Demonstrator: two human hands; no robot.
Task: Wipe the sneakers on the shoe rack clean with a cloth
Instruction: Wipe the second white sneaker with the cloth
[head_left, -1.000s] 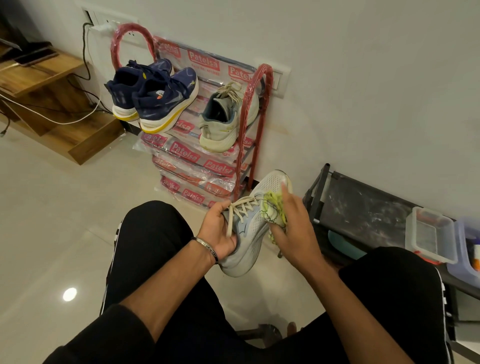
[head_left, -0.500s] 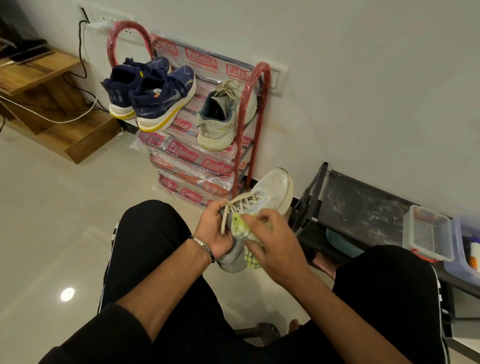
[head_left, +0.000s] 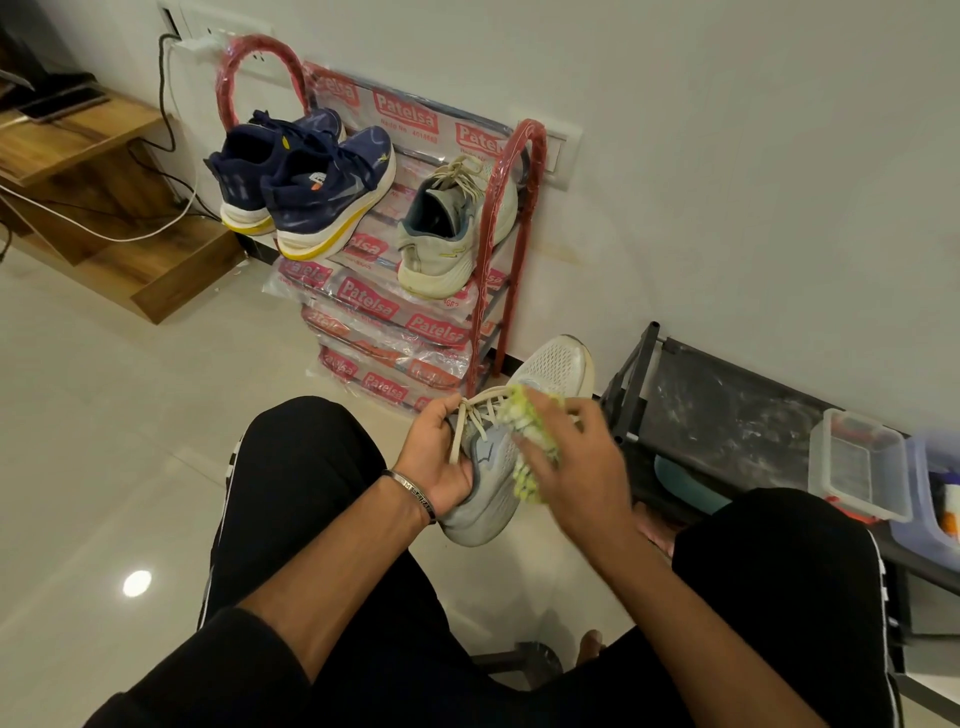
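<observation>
Gripping the grey sneaker (head_left: 491, 499) at its heel and laces, the left hand (head_left: 439, 454) holds it between the knees at 6 o'clock of the shoe rack (head_left: 511, 218). The right hand (head_left: 576, 467) presses a yellow-green cloth (head_left: 527, 431) onto the upper, fingers curled round it. Its grey mate (head_left: 447, 228) sits on the rack's top shelf, navy pair (head_left: 311, 187) at its 9 o'clock.

Shoe rack (head_left: 509, 218) against wall, upper centre of frame. Top shelf: pair of sneakers (head_left: 306, 187) at left, single sneaker (head_left: 447, 228) at right, apart. Held sneaker (head_left: 514, 441) lower centre, below the rack, between left hand (head_left: 436, 457) and right hand (head_left: 582, 467); cloth (head_left: 530, 441) on it, under right hand. Low shelf (head_left: 727, 415) right of frame, carrying what looks like a lidded box (head_left: 862, 462).
</observation>
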